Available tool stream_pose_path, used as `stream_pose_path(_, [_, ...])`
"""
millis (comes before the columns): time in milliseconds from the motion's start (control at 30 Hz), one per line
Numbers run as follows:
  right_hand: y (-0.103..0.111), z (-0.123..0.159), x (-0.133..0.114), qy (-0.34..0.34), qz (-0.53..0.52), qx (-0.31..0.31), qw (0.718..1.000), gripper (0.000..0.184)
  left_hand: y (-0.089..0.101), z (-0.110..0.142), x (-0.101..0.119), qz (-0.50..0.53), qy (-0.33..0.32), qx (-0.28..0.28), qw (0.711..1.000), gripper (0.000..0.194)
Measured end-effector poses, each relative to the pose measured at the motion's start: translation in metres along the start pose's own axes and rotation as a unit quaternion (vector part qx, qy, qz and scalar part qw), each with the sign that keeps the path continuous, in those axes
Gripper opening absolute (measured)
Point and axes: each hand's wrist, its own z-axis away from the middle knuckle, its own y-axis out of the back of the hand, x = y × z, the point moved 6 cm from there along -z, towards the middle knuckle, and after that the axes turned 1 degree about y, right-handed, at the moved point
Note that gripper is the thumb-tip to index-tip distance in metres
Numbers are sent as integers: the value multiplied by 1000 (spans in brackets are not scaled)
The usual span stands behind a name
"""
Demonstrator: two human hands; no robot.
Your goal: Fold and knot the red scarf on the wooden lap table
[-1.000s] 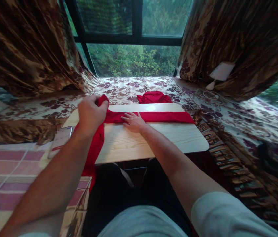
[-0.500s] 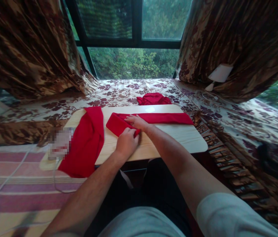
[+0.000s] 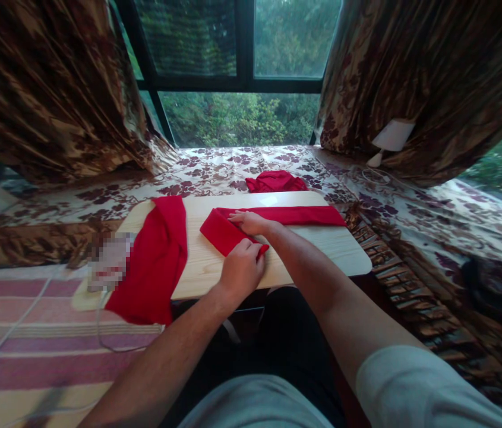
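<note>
A long red cloth strip lies across the light wooden table, bent back on itself at its left end. My left hand is closed on the near end of the bent-over part, and a red tip sticks out past its fingers. On the strip just beyond, my right hand rests with its fingers stretched out. Left of my hands, a larger red cloth is spread over the table and hangs past its near edge.
Behind the table a crumpled red cloth lies on the floral-covered ledge. A blurred-out item with a cable is at the table's left end. A white lamp stands at the right. Striped bedding is at the left.
My left hand has moved right with the held cloth end, and the fold at the strip's left has shifted right too. My right hand stays on the cloth, slightly farther right.
</note>
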Motion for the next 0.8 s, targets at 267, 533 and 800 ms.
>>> stream_pose_path(267, [2, 0, 2, -15, -51, 0, 999, 52, -11, 0, -2, 45, -23, -41, 998, 23])
stream_pose_path(533, [2, 3, -1, -20, -65, 6, 998, 47, 15, -43, -98, -70, 35, 7, 997, 36])
stream_pose_path(800, [13, 0, -3, -121, -97, 64, 986, 26, -5, -56, -163, -89, 131, 56, 986, 63])
